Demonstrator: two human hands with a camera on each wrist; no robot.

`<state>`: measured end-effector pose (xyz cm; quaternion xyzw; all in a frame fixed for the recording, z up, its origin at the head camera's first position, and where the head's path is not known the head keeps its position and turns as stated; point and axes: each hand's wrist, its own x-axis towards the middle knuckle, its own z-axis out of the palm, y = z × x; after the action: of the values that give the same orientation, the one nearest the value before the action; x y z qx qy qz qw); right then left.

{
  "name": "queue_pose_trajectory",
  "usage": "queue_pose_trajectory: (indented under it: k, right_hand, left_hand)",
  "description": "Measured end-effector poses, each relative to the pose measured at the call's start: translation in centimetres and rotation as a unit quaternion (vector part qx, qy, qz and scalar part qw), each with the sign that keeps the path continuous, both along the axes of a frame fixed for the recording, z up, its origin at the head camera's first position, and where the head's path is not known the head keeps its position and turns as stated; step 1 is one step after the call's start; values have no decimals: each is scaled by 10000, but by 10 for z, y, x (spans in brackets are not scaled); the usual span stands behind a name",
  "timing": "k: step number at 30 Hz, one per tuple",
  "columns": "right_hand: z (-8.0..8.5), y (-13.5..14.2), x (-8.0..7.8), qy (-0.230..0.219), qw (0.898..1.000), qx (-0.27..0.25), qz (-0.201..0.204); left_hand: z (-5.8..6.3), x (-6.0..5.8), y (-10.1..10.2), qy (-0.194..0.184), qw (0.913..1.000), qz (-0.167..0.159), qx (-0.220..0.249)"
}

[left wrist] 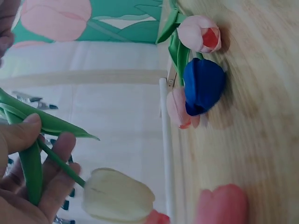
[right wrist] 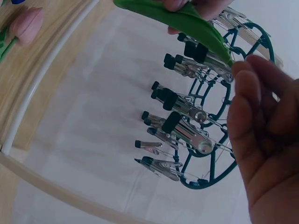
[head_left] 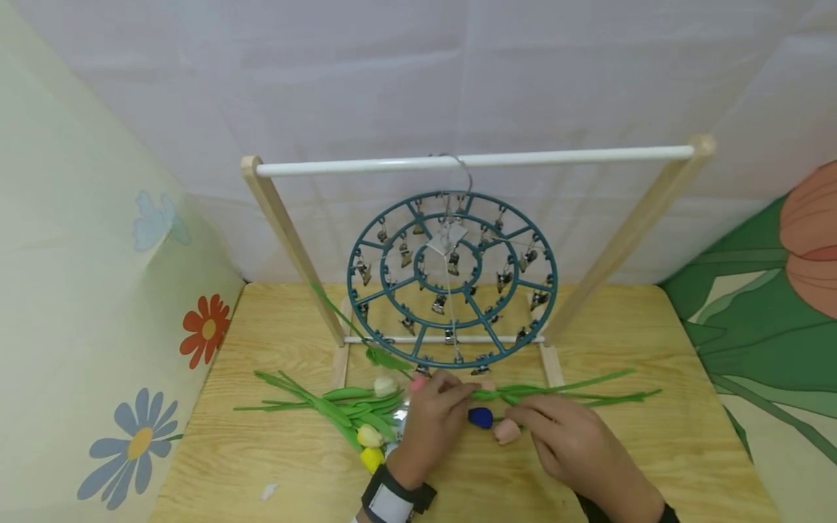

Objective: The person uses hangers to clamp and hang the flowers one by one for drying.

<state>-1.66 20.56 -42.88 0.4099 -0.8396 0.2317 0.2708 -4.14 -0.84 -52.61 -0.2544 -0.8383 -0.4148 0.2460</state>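
A white tulip with green leaves is in my left hand, whose thumb and fingers pinch its stem below the bloom. In the head view my left hand covers that bloom. My right hand is to its right, over the tabletop. In the right wrist view, thumb and fingertips of my right hand pinch the narrow end of the tulip's green leaf. Metal clips hang close beside. A blue tulip and a pink tulip lie between my hands.
A round green clip hanger hangs from the white bar of a wooden stand. One pink tulip has its stem crossing the hanger's lower left edge. More tulips, including a yellow one, lie left on the wooden table.
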Motion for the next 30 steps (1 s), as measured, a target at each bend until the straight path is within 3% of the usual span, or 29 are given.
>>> queue_pose_trajectory:
  k: [4,10,12,17,21,25,30]
  right_hand:
    - [-3,-6,-3,-240,9989,256,-307]
    - [-4,-22,-9,-365,9993,-94,72]
    - [-5,-29,-11,-423,9983,-310,258]
    - [-5,-49,-18,-764,9961,-386,221]
    - [-6,-63,-24,-850,9962,-168,-50]
    - [-7,-74,-29,-847,9958,-234,-263]
    - [-8,-90,-36,-1228,9905,-367,-506]
  left_hand:
    - [-3,4,-13,-132,9985,-102,524]
    - [-7,10,-27,-272,9854,-498,1604]
    - [-8,12,-31,-503,9801,-494,1857]
    - [-10,16,-40,-980,9639,-284,2461]
    - [-16,16,-47,-823,9606,-193,2649]
    - [-19,16,-52,-540,9654,-56,2552]
    - [-19,14,-52,-684,9614,-64,2666]
